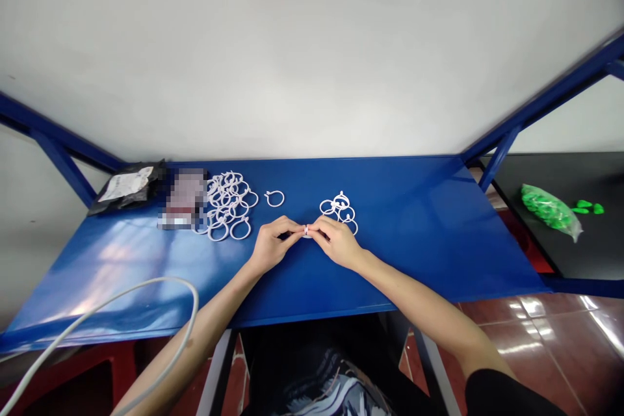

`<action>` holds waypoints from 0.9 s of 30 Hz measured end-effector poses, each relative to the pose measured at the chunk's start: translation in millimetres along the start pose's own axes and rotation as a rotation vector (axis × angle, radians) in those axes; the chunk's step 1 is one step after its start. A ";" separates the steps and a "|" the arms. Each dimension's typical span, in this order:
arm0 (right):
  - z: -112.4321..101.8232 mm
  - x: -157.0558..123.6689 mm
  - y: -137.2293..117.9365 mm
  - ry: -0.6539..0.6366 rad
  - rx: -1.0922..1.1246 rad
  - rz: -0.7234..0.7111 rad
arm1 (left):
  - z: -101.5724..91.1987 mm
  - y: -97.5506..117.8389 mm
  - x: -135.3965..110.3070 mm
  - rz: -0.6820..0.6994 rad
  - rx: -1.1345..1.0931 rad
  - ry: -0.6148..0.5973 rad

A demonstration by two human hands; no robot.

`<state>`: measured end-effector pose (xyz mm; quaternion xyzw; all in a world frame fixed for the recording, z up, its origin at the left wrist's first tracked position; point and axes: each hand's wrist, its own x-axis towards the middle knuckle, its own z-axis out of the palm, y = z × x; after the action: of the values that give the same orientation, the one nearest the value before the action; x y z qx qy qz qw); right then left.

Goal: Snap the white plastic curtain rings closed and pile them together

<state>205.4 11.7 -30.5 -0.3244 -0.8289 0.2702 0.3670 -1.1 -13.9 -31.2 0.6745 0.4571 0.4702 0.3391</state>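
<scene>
Both hands meet over the middle of the blue table. My left hand [273,244] and my right hand [336,240] pinch a small white ring [307,232] between their fingertips, one from each side; most of it is hidden by the fingers. Just beyond my right hand lies a small group of white rings [342,203], partly covered by that hand. A single white ring [275,198], with a small knob on its side, rests apart, beyond my left hand. To the left is a larger pile of similar white rings [227,198].
A blurred-out flat object [185,198] lies beside the pile, with a black plastic package [127,187] at the far left. A white cable [146,283] loops across the front left. On a dark table at right sit a bag of green pieces [548,208] and several loose green pieces [582,206].
</scene>
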 end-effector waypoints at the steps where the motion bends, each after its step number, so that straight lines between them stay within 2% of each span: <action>1: 0.0 -0.7 -0.3 -0.005 -0.015 -0.006 | 0.0 -1.0 -0.7 0.017 0.001 -0.005; 8: -1.3 -2.9 -1.8 -0.022 -0.107 -0.036 | -0.2 -3.3 -1.2 0.138 0.075 -0.036; 14: -4.0 2.0 2.6 -0.012 -0.139 -0.046 | -0.9 1.5 6.2 0.159 0.184 -0.061; 16: -7.5 4.7 4.7 0.009 -0.146 -0.043 | -3.8 -1.3 9.3 0.194 0.348 -0.035; 18: -13.7 7.1 7.4 0.053 -0.176 -0.032 | -9.1 -7.6 11.8 0.211 0.553 0.053; 20: -22.1 9.0 11.1 0.121 -0.231 -0.010 | -16.3 -16.5 13.2 0.177 0.711 0.173; 22: -30.7 10.4 16.0 0.184 -0.288 0.020 | -23.4 -25.2 13.7 0.131 0.853 0.244; 25: -39.5 11.4 23.1 0.187 -0.439 0.092 | -29.2 -32.3 14.0 0.124 1.036 0.256; 27: -41.7 11.7 25.2 0.160 -0.554 0.140 | -28.8 -31.4 14.1 0.151 1.051 0.237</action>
<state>240.5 45.3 -18.4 -0.4887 -0.8153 0.0318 0.3090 -35.6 11.1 -45.0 0.7266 0.6159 0.2743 -0.1322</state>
